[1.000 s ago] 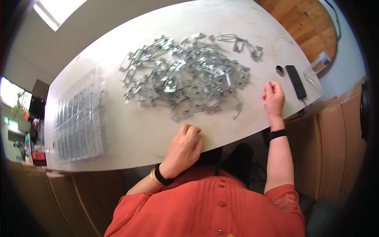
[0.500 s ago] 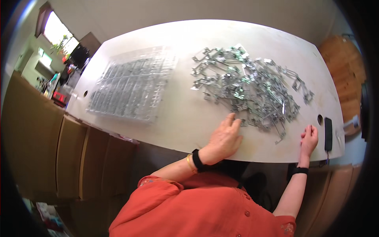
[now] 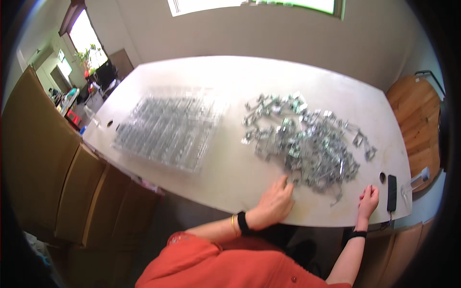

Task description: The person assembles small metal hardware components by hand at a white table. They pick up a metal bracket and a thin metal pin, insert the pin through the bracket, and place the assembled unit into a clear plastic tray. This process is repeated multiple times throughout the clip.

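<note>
A heap of small silver metal brackets with thin rods [image 3: 312,149] lies tangled on the white table [image 3: 230,192]. My left hand [image 3: 274,201] is at the heap's near left edge. Its fingers are loosely bent and a little apart, fingertips close to the nearest brackets; whether they touch any is blurred. At the near right, apart from the heap, my right hand [image 3: 369,200] is closed with its fingers curled in. What it holds, if anything, is hidden. On the left lies a clear plastic tray [image 3: 204,149], with rows of grey pieces in its compartments.
A black oblong object [image 3: 392,193] lies near the table's right edge, beside a round hole [image 3: 382,178]. A round wooden board [image 3: 415,120] stands beyond that edge. Cardboard boxes [image 3: 43,158] stand along the left. A wall [image 3: 230,36] rises behind the table.
The view has tilted up, so the table sits lower and a window shows at the top. Both hands stay in about the same places by the heap and the right edge.
</note>
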Action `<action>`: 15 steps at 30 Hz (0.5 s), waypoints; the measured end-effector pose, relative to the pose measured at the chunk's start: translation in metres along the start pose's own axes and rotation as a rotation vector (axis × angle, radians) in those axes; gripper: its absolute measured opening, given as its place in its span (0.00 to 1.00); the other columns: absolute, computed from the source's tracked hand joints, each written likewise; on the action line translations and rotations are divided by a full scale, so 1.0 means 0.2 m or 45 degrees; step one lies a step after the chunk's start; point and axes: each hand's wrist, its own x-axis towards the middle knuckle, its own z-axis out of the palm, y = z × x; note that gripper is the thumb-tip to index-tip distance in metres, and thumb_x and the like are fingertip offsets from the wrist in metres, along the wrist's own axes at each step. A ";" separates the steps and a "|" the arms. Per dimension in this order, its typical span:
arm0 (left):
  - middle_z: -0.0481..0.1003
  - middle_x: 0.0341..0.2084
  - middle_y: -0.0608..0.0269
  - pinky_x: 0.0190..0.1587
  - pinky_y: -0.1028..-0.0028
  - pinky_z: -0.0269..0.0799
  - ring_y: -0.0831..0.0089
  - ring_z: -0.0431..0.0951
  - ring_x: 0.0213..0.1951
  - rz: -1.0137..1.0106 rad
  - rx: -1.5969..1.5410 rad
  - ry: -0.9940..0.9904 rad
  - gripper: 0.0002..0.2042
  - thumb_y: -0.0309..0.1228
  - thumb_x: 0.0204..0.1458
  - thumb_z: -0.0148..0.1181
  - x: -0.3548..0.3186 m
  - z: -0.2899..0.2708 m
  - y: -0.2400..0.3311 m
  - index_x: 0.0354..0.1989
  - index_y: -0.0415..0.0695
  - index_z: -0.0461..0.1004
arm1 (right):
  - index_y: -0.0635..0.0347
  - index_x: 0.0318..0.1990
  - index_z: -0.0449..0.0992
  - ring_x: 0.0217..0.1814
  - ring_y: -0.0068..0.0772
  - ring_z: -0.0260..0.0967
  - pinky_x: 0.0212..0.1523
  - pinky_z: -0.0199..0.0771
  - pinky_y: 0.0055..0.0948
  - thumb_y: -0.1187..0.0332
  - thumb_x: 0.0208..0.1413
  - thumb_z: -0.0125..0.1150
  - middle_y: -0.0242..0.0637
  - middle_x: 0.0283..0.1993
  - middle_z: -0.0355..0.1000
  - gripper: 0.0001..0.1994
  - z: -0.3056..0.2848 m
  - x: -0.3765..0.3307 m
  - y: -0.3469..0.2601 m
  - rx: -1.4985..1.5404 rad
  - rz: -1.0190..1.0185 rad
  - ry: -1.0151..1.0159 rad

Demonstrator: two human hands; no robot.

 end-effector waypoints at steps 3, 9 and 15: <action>0.73 0.56 0.42 0.54 0.53 0.77 0.43 0.78 0.53 0.160 -0.111 0.188 0.18 0.31 0.61 0.65 0.02 -0.09 0.08 0.55 0.37 0.72 | 0.56 0.40 0.73 0.22 0.13 0.63 0.16 0.59 0.19 0.65 0.74 0.57 0.24 0.30 0.70 0.08 0.03 -0.02 -0.05 0.077 0.017 -0.003; 0.78 0.40 0.50 0.47 0.59 0.78 0.53 0.80 0.44 0.408 -1.080 -0.549 0.10 0.32 0.66 0.62 0.00 -0.44 0.36 0.48 0.38 0.76 | 0.56 0.40 0.73 0.22 0.13 0.64 0.16 0.58 0.19 0.65 0.74 0.57 0.25 0.31 0.70 0.08 0.01 -0.03 -0.07 0.046 0.022 -0.010; 0.82 0.43 0.53 0.50 0.59 0.76 0.52 0.80 0.43 1.402 -1.592 -0.829 0.17 0.41 0.70 0.59 -0.03 -0.53 0.52 0.50 0.37 0.81 | 0.56 0.40 0.74 0.22 0.13 0.64 0.15 0.58 0.19 0.64 0.73 0.58 0.24 0.31 0.70 0.08 0.00 -0.03 -0.03 0.078 0.042 0.005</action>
